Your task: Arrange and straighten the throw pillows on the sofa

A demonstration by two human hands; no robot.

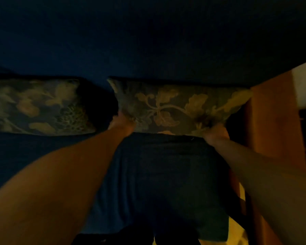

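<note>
Right pillow [177, 106]: rectangular, dark fabric with pale leaf-and-scroll pattern, standing on its long edge against the dark blue sofa [148, 41] back, gripped at both lower corners.

Left pillow [35, 106]: similar floral fabric, apparently matching in the dim light, propped against the sofa back, a gap between the two.

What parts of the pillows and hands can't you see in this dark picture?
Head view only:
- Left pillow: its left end is cut off by the frame edge.
- Left hand and right hand: fingertips hidden in the right pillow they grip.
- Sofa: its surface detail is lost in the dim light.
</note>
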